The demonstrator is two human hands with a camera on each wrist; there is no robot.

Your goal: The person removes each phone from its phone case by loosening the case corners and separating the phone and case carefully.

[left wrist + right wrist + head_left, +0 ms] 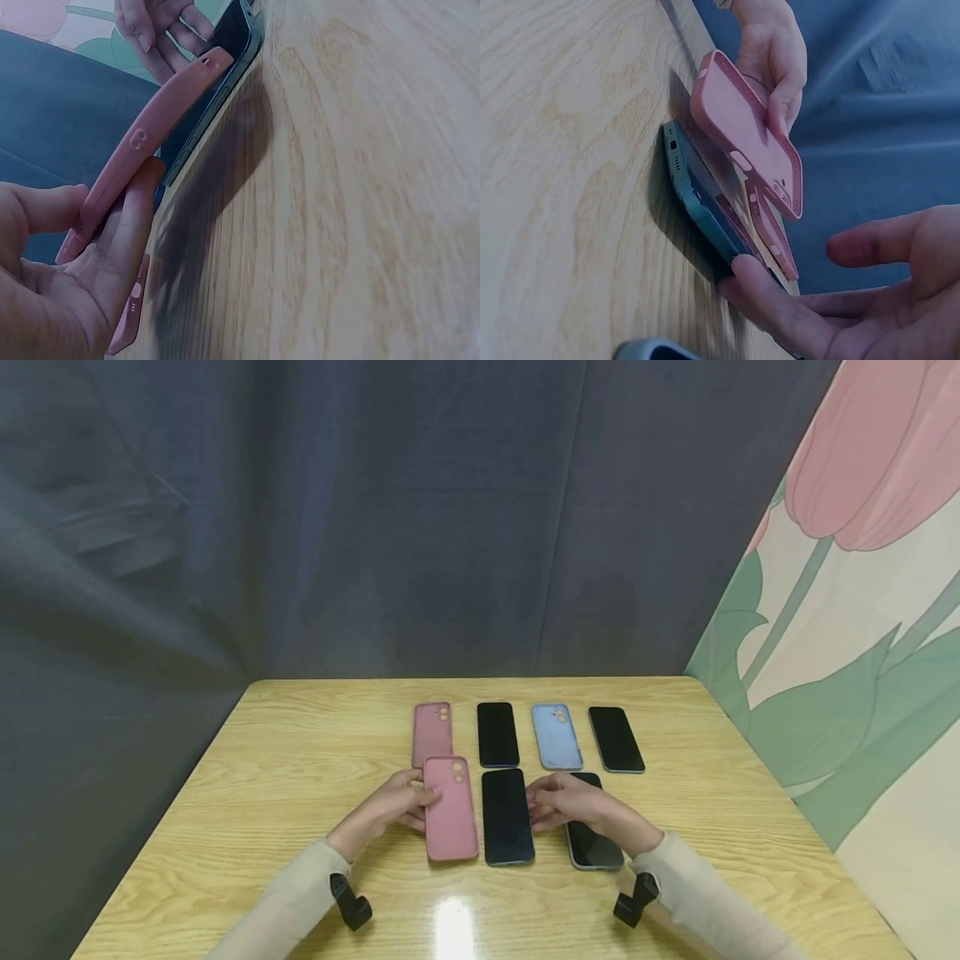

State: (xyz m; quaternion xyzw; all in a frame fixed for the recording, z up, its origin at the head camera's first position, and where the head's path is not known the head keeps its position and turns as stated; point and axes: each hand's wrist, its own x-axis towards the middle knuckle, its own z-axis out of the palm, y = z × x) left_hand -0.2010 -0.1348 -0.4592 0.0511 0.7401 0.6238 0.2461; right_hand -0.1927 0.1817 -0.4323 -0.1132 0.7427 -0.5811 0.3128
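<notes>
A pink phone case [452, 818] is pinched in my left hand [397, 800], thumb on its inner face and fingers beneath. In the left wrist view the case [142, 139] is tilted and off the table. Just right of it a dark smartphone [507, 818] lies screen up; its side frame looks green in the right wrist view. My right hand [566, 800] is at this phone's right edge, fingertips touching or nearly touching it. The right thumb [866, 244] stands apart from the fingers. Another smartphone [592, 843] lies partly hidden under my right hand and wrist.
Behind, in a row, lie a second pink phone case [432, 731], a black smartphone [498, 735], a light blue phone case [557, 737] and another black smartphone [617, 739]. They rest on a wooden table [300, 735], with a dark curtain [450, 527] beyond its far edge.
</notes>
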